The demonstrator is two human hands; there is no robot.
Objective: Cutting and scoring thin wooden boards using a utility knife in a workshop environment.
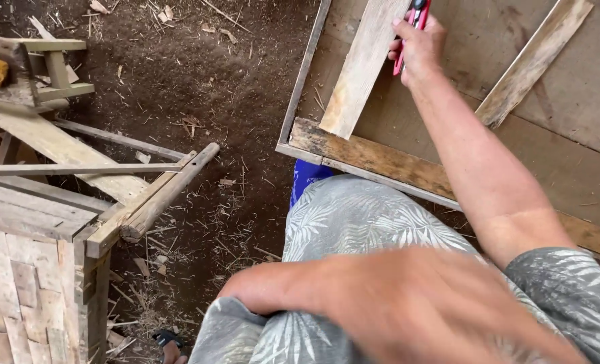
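Wooden, weathered flat panel with a raised frame [448, 185] fills the upper right, lying low over the dirt floor [232, 101]; its face is grey-brown, stained board, and the near frame rail is rough and blotchy. Woven bamboo-strip panel [16, 283] sits at lower left, a pale checker weave on a squared timber frame, with loose grey planks and sticks [77, 152] stacked across it. Pale long wooden slat [364, 67] lies diagonally on the panel, its near end touching the frame rail; a second narrower weathered slat [532, 61] lies angled further right, well apart from the first. Dirt floor is dark, littered with splinters and shavings.

Right hand [418, 47] is stretched out over the panel, grip closed around a red-handled slim tool [411, 34], likely a cutter or marker; the tip is out of frame. Tool sits just beside the right edge of the pale slat, knuckles touching or nearly touching it. Step reads as marking or scoring along the slat edge. Next move likely calls for a steady pull along that edge with the slat kept from sliding.

Left hand [441, 317] rests on the lap over grey leaf-print fabric shorts [354, 222], blurred; grip looks loose and empty, fingers spread. Blue object [306, 175] peeks out under the panel edge, kind unclear.
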